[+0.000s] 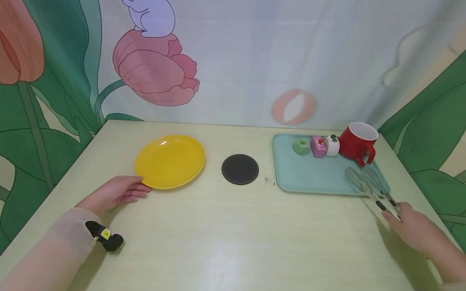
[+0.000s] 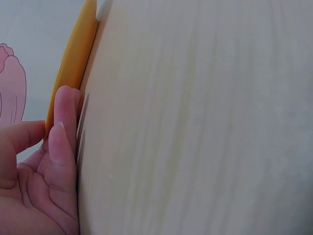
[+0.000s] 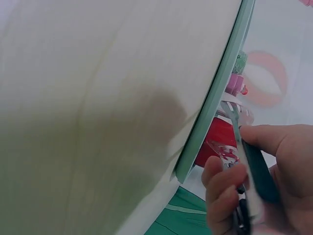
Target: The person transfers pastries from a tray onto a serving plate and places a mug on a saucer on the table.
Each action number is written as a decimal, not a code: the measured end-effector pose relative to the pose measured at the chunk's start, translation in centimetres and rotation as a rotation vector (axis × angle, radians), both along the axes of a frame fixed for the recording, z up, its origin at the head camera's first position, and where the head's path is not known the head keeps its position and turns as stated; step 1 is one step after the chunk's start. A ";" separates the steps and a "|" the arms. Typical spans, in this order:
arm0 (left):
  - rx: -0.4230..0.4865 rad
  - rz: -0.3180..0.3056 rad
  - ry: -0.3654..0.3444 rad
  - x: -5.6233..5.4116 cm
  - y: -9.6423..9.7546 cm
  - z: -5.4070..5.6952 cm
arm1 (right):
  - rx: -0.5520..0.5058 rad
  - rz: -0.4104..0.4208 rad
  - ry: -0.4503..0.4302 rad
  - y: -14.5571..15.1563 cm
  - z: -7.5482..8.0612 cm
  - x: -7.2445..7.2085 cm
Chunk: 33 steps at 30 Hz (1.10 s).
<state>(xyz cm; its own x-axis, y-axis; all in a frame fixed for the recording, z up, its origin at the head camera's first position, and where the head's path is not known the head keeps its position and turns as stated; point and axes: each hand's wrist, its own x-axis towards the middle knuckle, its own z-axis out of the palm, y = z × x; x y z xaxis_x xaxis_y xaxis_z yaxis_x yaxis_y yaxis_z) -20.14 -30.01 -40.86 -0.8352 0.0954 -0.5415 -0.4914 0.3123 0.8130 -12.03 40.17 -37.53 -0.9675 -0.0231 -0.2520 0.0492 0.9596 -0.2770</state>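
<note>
My left hand [image 1: 120,193] pinches the near-left rim of a yellow plate [image 1: 171,161]. In the left wrist view the thumb lies on the upper side of the plate [image 2: 77,54] and the fingers reach beneath its edge. At the right, my right hand [image 1: 418,229] grips metal tongs [image 1: 375,184] by their handles. The tongs' two spread heads reach over the near right part of a light green tray [image 1: 309,176], with nothing between them. On the tray, a red mug [image 1: 352,144] stands beyond the heads.
Along the tray's back sit a green ring-shaped toy sweet [image 1: 301,147], a pink toy cake slice [image 1: 318,147] and a white toy cake [image 1: 332,146]. A round black coaster [image 1: 240,169] lies between plate and tray. Behind the table [image 1: 225,234] hangs a printed curtain [image 1: 236,68].
</note>
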 end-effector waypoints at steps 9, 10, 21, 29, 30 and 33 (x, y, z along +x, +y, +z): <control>-0.007 0.001 -0.005 0.2 0.2 0.3 | -0.042 -0.021 0.040 -0.8 0.2 0.2; -0.006 0.001 -0.004 0.2 0.2 0.3 | -0.042 -0.017 0.052 -0.9 0.2 0.2; -0.008 -0.007 0.000 0.2 0.2 0.3 | 0.003 -0.019 0.076 -1.4 0.5 -0.2; -0.020 0.001 0.000 0.2 0.1 0.2 | -0.018 -0.044 0.097 -2.0 0.3 -0.4; -0.021 0.003 0.001 0.2 0.1 0.2 | -0.020 -0.047 0.096 -2.0 0.3 -0.4; -0.021 0.004 0.004 0.1 0.1 0.1 | -0.021 -0.041 0.104 -2.2 0.3 -0.6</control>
<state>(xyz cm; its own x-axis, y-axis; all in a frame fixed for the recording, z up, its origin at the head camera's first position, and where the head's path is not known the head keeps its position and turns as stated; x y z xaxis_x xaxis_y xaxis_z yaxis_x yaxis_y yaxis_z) -20.04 -29.89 -40.80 -0.8379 0.0808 -0.5398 -0.4891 0.3279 0.8082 -12.60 37.95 -37.27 -0.9886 0.0128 -0.1502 0.0583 0.9512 -0.3029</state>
